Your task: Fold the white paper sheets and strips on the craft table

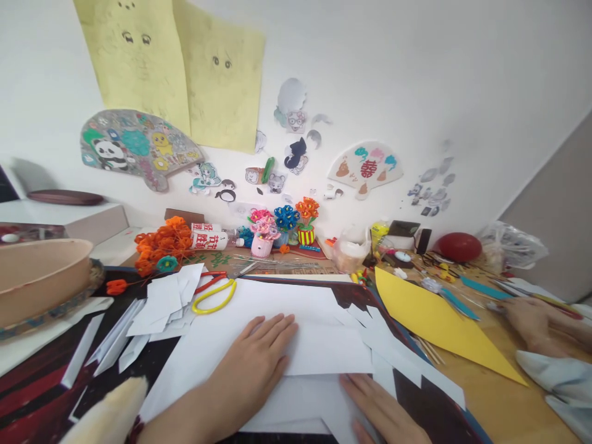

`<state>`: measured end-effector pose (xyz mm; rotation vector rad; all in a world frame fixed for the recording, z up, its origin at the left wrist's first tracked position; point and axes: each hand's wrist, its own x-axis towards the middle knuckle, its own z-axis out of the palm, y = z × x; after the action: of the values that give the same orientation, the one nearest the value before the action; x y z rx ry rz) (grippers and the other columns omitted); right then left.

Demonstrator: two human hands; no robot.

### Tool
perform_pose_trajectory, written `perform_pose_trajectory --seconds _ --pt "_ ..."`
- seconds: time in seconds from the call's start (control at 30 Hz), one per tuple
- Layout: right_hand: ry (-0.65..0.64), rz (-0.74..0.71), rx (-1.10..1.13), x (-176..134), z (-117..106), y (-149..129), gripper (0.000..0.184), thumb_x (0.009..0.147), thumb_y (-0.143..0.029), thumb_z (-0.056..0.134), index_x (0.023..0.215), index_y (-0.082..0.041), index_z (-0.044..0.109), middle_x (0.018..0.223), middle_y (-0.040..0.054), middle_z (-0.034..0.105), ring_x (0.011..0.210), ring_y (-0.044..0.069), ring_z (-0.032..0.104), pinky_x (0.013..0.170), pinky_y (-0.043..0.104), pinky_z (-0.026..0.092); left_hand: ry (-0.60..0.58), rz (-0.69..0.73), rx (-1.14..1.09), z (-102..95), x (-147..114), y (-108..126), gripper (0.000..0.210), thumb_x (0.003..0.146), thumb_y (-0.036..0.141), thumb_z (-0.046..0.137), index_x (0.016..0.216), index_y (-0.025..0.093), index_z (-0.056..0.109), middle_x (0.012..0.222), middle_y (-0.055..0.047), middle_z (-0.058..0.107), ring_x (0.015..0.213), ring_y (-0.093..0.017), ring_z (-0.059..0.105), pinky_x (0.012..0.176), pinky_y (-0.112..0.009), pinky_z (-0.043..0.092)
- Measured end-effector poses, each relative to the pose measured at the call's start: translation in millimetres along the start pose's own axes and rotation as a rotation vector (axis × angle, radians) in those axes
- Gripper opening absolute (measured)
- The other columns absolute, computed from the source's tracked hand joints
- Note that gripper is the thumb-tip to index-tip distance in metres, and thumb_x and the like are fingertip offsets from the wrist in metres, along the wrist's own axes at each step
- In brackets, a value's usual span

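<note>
White paper sheets (328, 348) lie spread in front of me. My left hand (261, 357) rests flat on them, fingers stretched out and holding nothing. At the lower right edge of the upper sheet lies my right hand (377, 407), its fingers extended over the paper beneath. Part of that hand is cut off by the frame's bottom. Scissors with red and yellow handles (215, 299) sit at the upper left corner of the paper. Cut white pieces (161, 302) are heaped to their left, and white paper strips (416, 354) lie to the right.
A large beige bowl (44, 277) stands at the left. Orange craft flowers (164, 243) and small flower pots (262, 243) line the wall. Yellow paper (444, 330) lies to the right, and another person's hands (536, 317) are at the far right.
</note>
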<state>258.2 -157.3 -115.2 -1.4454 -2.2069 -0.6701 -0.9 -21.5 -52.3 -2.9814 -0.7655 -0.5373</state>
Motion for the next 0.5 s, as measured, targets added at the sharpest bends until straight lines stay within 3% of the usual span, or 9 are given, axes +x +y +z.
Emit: perform_pose_trajectory --seconds 0.2,0.33,0.5 --pt "-0.112 -0.072 -0.017 3 10 -3 0.044 0.09 -0.033 0.054 0.133 -0.026 0.054 0.125 0.001 0.062 0.106 0.02 0.065 0.086 0.023 0.055 -0.033 -0.106 -0.063 -27.3 -1 9 0.033 0.09 0.017 0.045 0.121 0.025 0.055 0.129 -0.005 0.06 0.115 -0.024 0.057 0.102 -0.05 0.038" --pt "-0.033 -0.223 -0.11 17 18 -14 0.047 0.093 -0.039 0.047 0.135 -0.018 0.051 0.127 0.0043 0.061 0.11 0.019 0.063 0.086 0.025 0.055 -0.119 -0.086 -0.063 -43.9 -1 13 0.031 0.088 0.015 0.045 0.115 0.023 0.058 0.125 -0.005 0.063 0.109 -0.023 0.06 0.103 -0.051 0.035" --pt "0.111 -0.265 -0.154 39 14 -33 0.043 0.093 -0.044 0.046 0.121 -0.015 0.061 0.116 0.0025 0.069 0.103 0.017 0.065 0.083 0.023 0.053 -0.176 -0.084 -0.002 -38.8 -5 16 0.036 0.092 0.025 0.046 0.128 0.02 0.052 0.137 -0.008 0.053 0.123 -0.026 0.051 0.101 -0.048 0.041"
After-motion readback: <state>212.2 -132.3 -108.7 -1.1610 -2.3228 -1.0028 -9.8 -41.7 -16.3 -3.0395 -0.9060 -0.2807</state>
